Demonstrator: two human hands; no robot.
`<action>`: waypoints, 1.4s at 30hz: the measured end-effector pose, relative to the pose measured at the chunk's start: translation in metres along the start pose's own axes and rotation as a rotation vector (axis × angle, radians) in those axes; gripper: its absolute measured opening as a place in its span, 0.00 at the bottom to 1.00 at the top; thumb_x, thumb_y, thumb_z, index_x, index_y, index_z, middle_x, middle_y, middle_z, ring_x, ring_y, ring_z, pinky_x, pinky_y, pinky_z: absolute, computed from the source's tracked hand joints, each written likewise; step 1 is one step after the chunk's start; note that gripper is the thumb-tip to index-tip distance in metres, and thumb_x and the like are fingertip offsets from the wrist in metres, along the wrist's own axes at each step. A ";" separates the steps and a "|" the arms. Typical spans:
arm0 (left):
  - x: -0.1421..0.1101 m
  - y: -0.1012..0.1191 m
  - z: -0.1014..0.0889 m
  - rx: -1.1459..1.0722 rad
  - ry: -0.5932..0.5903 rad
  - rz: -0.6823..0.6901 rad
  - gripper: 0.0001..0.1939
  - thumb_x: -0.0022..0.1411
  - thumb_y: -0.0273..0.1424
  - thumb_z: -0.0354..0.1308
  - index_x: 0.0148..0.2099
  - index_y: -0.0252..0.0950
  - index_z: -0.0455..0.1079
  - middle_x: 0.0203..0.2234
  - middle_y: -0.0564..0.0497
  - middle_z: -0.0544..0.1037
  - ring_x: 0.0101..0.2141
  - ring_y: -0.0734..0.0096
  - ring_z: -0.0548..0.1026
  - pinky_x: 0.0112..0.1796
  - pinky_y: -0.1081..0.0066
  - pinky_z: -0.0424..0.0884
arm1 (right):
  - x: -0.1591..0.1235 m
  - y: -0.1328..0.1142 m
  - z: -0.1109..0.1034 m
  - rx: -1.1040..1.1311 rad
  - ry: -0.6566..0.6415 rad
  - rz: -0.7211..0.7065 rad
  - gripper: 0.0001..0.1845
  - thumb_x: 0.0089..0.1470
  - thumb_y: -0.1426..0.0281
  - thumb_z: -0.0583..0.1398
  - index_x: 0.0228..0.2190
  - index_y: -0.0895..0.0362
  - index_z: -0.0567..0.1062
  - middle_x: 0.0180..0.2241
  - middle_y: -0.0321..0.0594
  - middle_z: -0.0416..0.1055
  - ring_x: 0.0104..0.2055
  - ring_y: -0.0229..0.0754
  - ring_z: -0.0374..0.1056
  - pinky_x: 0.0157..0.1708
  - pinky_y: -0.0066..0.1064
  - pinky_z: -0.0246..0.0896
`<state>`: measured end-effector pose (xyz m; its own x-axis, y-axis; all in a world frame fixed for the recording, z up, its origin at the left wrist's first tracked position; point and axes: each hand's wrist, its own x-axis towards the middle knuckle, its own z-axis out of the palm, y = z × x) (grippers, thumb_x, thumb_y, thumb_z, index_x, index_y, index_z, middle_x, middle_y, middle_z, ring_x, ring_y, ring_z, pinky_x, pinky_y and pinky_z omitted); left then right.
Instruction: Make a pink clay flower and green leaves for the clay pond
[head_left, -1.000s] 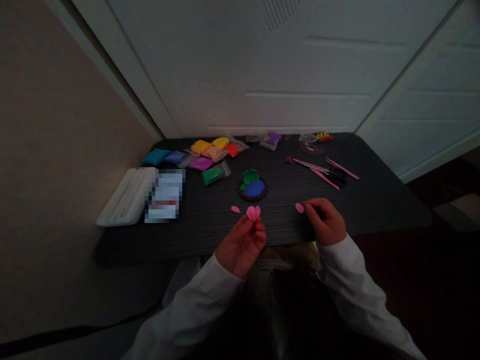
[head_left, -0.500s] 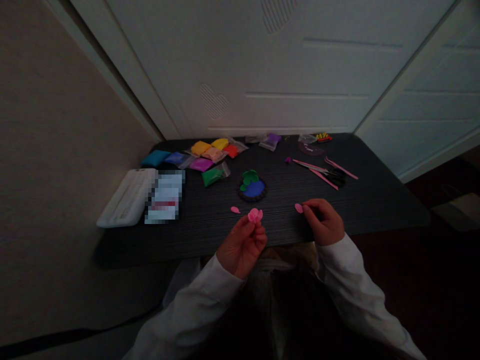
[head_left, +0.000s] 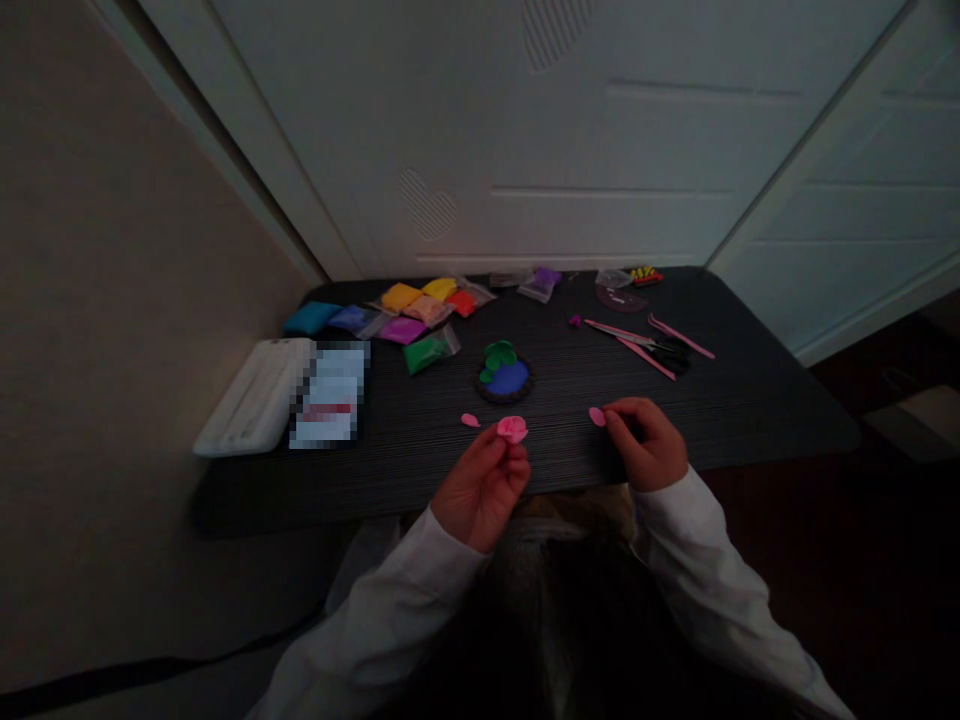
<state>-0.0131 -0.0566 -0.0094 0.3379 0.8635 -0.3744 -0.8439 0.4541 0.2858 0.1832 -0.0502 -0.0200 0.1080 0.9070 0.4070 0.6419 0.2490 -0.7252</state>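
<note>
Between the thumb and fingers of my left hand [head_left: 484,492] is a small pink clay flower [head_left: 513,430] with several petals, raised above the table's near edge. My right hand [head_left: 646,442] pinches a flat pink clay petal [head_left: 597,416] at its edge, off to the right. Another pink petal [head_left: 470,420] lies on the table just left of the flower. Behind the flower sits a round clay pond [head_left: 510,378] with a dark brown rim, a blue middle and green leaves [head_left: 500,354] on its back left side.
Bags of coloured clay, such as a green one [head_left: 427,352], lie at the back left. A white case [head_left: 256,395] and a blurred-out flat item [head_left: 330,395] are at the left. Scissors [head_left: 664,350], pink tweezers [head_left: 681,336] and a purple clay bit [head_left: 575,321] lie at the right.
The flower in my left hand has turned, so its open top shows more. My right hand stays nearly in place with its petal.
</note>
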 end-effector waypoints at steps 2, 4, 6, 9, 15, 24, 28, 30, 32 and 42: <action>0.000 0.000 0.000 -0.004 -0.025 0.011 0.06 0.51 0.18 0.52 0.32 0.31 0.67 0.26 0.51 0.69 0.26 0.81 0.67 0.25 0.81 0.66 | 0.000 -0.001 0.000 -0.001 -0.003 -0.001 0.06 0.48 0.70 0.54 0.29 0.56 0.70 0.30 0.40 0.67 0.32 0.39 0.63 0.32 0.32 0.58; -0.001 0.000 0.001 -0.006 -0.044 0.013 0.06 0.50 0.18 0.53 0.31 0.31 0.67 0.25 0.52 0.69 0.25 0.82 0.66 0.24 0.81 0.65 | 0.000 -0.001 0.000 -0.002 -0.001 0.004 0.06 0.48 0.70 0.54 0.29 0.56 0.70 0.30 0.40 0.67 0.32 0.39 0.63 0.32 0.33 0.58; -0.002 0.000 0.001 -0.010 -0.050 0.009 0.06 0.50 0.18 0.53 0.31 0.31 0.66 0.23 0.53 0.68 0.25 0.82 0.66 0.23 0.82 0.64 | 0.000 0.001 0.001 0.005 0.006 0.013 0.06 0.48 0.70 0.54 0.29 0.56 0.70 0.30 0.40 0.67 0.32 0.39 0.63 0.32 0.32 0.58; -0.002 0.000 0.000 -0.009 -0.045 0.015 0.03 0.50 0.21 0.54 0.30 0.31 0.66 0.22 0.53 0.67 0.24 0.82 0.65 0.23 0.82 0.64 | -0.001 0.007 0.004 0.062 0.077 0.053 0.06 0.46 0.68 0.56 0.27 0.56 0.71 0.29 0.39 0.67 0.31 0.39 0.63 0.31 0.32 0.58; -0.001 0.000 -0.006 0.008 -0.023 0.026 0.03 0.49 0.22 0.55 0.30 0.31 0.67 0.22 0.51 0.70 0.25 0.79 0.68 0.23 0.80 0.65 | -0.001 0.026 0.006 0.343 0.200 0.262 0.08 0.44 0.66 0.58 0.28 0.56 0.71 0.27 0.37 0.68 0.28 0.37 0.64 0.31 0.31 0.58; 0.000 -0.002 -0.007 0.044 -0.052 0.048 0.07 0.44 0.19 0.59 0.30 0.30 0.69 0.23 0.51 0.72 0.25 0.79 0.68 0.24 0.81 0.66 | -0.001 0.026 0.006 0.398 0.221 0.291 0.09 0.42 0.65 0.59 0.27 0.56 0.72 0.26 0.36 0.68 0.28 0.37 0.64 0.30 0.31 0.59; 0.000 -0.002 -0.006 0.016 -0.076 0.029 0.06 0.46 0.19 0.57 0.30 0.31 0.70 0.23 0.51 0.71 0.25 0.80 0.67 0.25 0.80 0.65 | -0.001 0.024 0.005 0.381 0.220 0.279 0.08 0.42 0.65 0.59 0.28 0.56 0.72 0.27 0.37 0.68 0.29 0.37 0.64 0.32 0.32 0.58; -0.001 -0.002 -0.005 -0.003 -0.088 0.018 0.06 0.47 0.18 0.56 0.30 0.31 0.69 0.24 0.51 0.70 0.26 0.79 0.67 0.26 0.80 0.65 | -0.001 0.024 0.005 0.376 0.225 0.276 0.08 0.42 0.65 0.59 0.28 0.56 0.72 0.27 0.37 0.68 0.30 0.38 0.64 0.33 0.32 0.58; -0.001 -0.002 -0.005 -0.017 -0.094 0.004 0.06 0.47 0.17 0.55 0.29 0.30 0.69 0.24 0.51 0.70 0.27 0.79 0.67 0.26 0.80 0.65 | -0.001 0.025 0.005 0.380 0.223 0.277 0.09 0.42 0.65 0.59 0.27 0.56 0.72 0.27 0.37 0.68 0.29 0.38 0.64 0.32 0.32 0.58; -0.003 -0.002 -0.003 -0.069 -0.140 -0.046 0.03 0.49 0.22 0.56 0.30 0.30 0.67 0.20 0.54 0.64 0.24 0.81 0.63 0.23 0.81 0.62 | -0.002 0.027 0.005 0.376 0.212 0.263 0.09 0.42 0.65 0.59 0.28 0.56 0.72 0.29 0.38 0.69 0.31 0.38 0.64 0.33 0.33 0.59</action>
<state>-0.0140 -0.0612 -0.0114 0.4275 0.8664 -0.2579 -0.8512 0.4819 0.2080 0.1964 -0.0442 -0.0431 0.4062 0.8761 0.2597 0.2587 0.1623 -0.9522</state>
